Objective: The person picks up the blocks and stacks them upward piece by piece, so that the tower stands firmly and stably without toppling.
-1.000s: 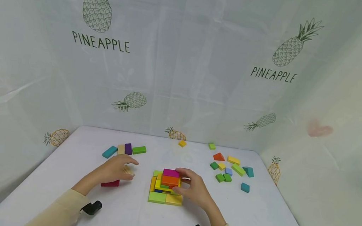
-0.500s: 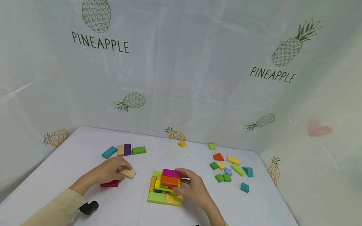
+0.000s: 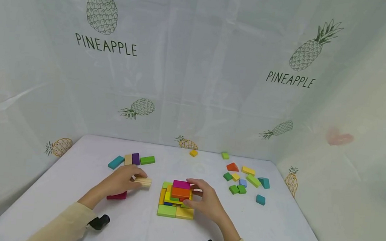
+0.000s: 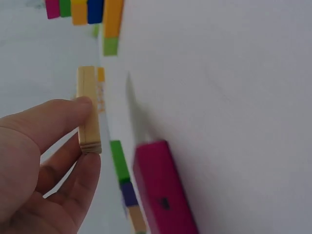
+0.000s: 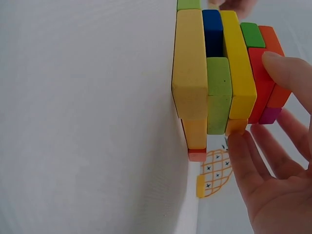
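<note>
A plain wooden block (image 3: 145, 182) is pinched between the thumb and fingers of my left hand (image 3: 123, 180). In the left wrist view the light block (image 4: 87, 117) shows its narrow side, raised above the table. To its right stands a layered stack of coloured blocks (image 3: 167, 210), topped by orange and magenta pieces. My right hand (image 3: 207, 203) curves round the stack's right side. In the right wrist view its thumb (image 5: 278, 63) lies on the red block (image 5: 260, 83), with the fingers at the stack's other side. Under my left hand lies a dark pink block (image 4: 163, 190).
Behind the left hand lie teal (image 3: 116, 162), natural wood, purple (image 3: 136, 158) and green blocks (image 3: 147, 160). Several small blocks, including a red triangle (image 3: 232, 167) and a teal piece (image 3: 261, 200), are scattered at the right. A pineapple-print curtain (image 3: 196, 79) surrounds the table.
The left hand has taken up the wooden block and carried it a little to the right, turning it toward the stack. The right hand has stayed at the stack.
</note>
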{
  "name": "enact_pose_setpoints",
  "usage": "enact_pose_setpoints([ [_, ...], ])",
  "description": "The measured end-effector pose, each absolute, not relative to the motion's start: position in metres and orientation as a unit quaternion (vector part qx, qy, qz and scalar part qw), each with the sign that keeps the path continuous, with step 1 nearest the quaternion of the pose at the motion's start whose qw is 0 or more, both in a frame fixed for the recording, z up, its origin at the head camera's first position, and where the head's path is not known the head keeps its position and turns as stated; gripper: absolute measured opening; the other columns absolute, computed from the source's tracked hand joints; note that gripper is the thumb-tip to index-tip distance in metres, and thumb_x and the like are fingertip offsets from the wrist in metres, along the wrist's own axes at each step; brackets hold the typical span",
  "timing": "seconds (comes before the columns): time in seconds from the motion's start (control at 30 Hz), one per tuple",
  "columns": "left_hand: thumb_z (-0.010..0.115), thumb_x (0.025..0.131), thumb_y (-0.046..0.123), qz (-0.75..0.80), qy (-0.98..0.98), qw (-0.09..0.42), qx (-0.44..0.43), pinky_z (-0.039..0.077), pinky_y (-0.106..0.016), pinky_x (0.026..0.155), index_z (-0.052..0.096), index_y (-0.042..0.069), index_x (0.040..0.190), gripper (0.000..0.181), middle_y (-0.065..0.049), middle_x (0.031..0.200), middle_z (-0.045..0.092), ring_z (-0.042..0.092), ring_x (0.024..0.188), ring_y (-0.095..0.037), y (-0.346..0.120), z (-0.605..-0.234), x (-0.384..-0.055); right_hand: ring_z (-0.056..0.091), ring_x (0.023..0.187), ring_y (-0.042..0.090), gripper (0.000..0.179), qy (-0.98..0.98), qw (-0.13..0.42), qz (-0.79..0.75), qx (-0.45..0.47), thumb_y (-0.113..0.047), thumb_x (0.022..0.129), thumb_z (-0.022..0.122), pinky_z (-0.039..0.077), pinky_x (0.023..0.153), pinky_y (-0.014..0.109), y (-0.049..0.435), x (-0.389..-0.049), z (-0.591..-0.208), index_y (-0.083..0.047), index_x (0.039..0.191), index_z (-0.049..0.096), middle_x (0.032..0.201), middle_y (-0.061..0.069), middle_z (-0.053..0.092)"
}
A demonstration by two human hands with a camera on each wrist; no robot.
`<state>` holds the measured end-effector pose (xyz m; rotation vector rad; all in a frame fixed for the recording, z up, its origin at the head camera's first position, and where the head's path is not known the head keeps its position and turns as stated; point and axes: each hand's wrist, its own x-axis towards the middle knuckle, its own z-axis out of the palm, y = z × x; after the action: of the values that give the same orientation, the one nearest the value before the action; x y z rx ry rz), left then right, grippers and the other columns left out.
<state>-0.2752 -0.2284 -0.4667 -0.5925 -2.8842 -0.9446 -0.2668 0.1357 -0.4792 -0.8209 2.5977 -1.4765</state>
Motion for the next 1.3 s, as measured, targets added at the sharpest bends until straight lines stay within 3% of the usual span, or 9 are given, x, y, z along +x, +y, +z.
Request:
enact_pose_setpoints([
  [0.17, 0.084, 0.094, 0.018, -0.312, -0.919, 0.048, -0.238, 0.06, -0.028, 0.088, 0.077, 0.018, 0.121, 0.028, 0.01, 0.112, 0.07, 0.062, 0.102, -0.013, -0.211, -0.454, -0.273, 0.062, 0.127, 0.021, 0.067, 0.839, 0.008, -0.475, -0.264, -0.019, 0.088, 0.089, 0.057, 0.104, 0.041, 0.134, -0.267, -0.478, -0.022, 0.148, 0.06, 0.145, 0.0, 0.061],
  [0.53, 0.084, 0.094, 0.02, -0.335, -0.901, 0.059, -0.27, 0.06, -0.024, 0.086, 0.077, 0.022, 0.123, 0.029, 0.014, 0.11, 0.071, 0.063, 0.1, -0.009, -0.166, -0.438, -0.27, 0.063, 0.125, 0.018, 0.065, 0.836, 0.004, -0.48, -0.266, -0.021, 0.089, 0.089, 0.059, 0.102, 0.039, 0.135, -0.267, -0.478, -0.026, 0.147, 0.061, 0.141, -0.006, 0.062],
  [0.83, 0.081, 0.096, 0.025, -0.351, -0.893, 0.039, -0.28, 0.059, -0.024, 0.087, 0.077, 0.02, 0.123, 0.027, 0.011, 0.11, 0.071, 0.064, 0.101, -0.01, -0.134, -0.435, -0.276, 0.063, 0.125, 0.018, 0.069, 0.829, 0.011, -0.491, -0.266, -0.022, 0.09, 0.088, 0.058, 0.103, 0.041, 0.136, -0.267, -0.477, -0.016, 0.151, 0.057, 0.141, -0.005, 0.062],
  [1.0, 0.082, 0.096, 0.024, -0.356, -0.894, 0.028, -0.273, 0.057, -0.022, 0.088, 0.078, 0.022, 0.122, 0.026, 0.013, 0.106, 0.069, 0.062, 0.1, -0.008, -0.122, -0.439, -0.279, 0.063, 0.125, 0.019, 0.068, 0.827, 0.01, -0.494, -0.269, -0.022, 0.09, 0.089, 0.058, 0.103, 0.045, 0.136, -0.267, -0.478, -0.017, 0.15, 0.058, 0.141, -0.006, 0.062],
  [1.3, 0.082, 0.096, 0.031, -0.357, -0.899, 0.021, -0.25, 0.061, -0.033, 0.093, 0.074, 0.017, 0.129, 0.037, 0.006, 0.118, 0.071, 0.067, 0.107, -0.014, -0.117, -0.443, -0.278, 0.063, 0.125, 0.023, 0.068, 0.828, 0.007, -0.49, -0.273, -0.02, 0.089, 0.089, 0.057, 0.103, 0.046, 0.136, -0.266, -0.477, -0.014, 0.15, 0.058, 0.142, -0.003, 0.061],
])
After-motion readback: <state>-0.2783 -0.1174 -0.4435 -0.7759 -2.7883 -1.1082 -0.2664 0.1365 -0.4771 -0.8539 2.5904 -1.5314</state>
